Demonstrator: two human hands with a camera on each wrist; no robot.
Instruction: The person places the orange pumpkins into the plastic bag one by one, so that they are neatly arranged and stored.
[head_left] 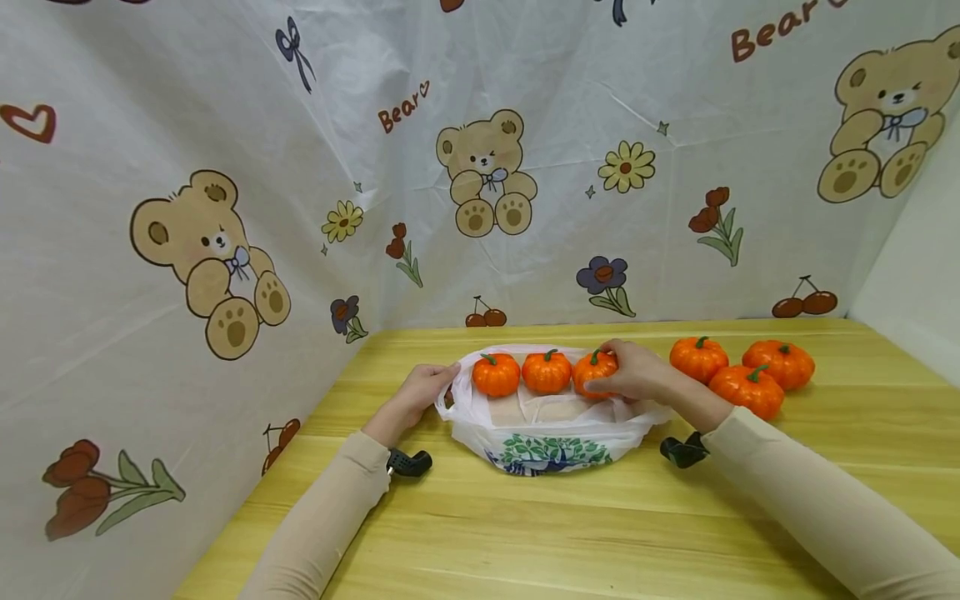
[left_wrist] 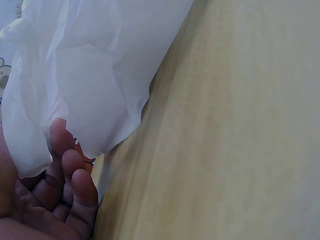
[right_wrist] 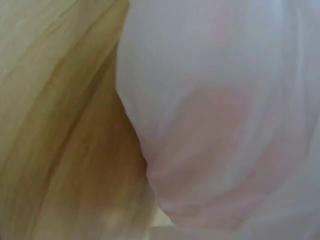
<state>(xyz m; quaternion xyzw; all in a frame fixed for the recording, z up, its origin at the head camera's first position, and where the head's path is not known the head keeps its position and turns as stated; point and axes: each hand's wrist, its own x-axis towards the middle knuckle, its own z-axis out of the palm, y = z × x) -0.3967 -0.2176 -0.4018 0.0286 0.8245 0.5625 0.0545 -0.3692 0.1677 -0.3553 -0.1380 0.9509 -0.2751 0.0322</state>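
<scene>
A white plastic bag (head_left: 555, 450) with a green and blue tree print lies on the table, its opening spread wide. Three small orange pumpkins with green stems, a left one (head_left: 496, 376), a middle one (head_left: 547, 372) and a right one (head_left: 592, 374), sit in a row in it. My left hand (head_left: 416, 393) pinches the bag's left edge; in the left wrist view, white plastic (left_wrist: 95, 95) hangs between thumb and fingers (left_wrist: 84, 192). My right hand (head_left: 637, 372) grips the right pumpkin from its right side. Pinkish plastic (right_wrist: 215, 150) fills much of the right wrist view, hiding that hand.
Three more orange pumpkins, one at left (head_left: 698, 359), one in front (head_left: 750, 392) and one at right (head_left: 782, 364), stand together right of the bag on the wooden table (head_left: 555, 533). A bear-printed white curtain (head_left: 555, 275) hangs behind and at left; a plain white wall (head_left: 915, 275) is at right.
</scene>
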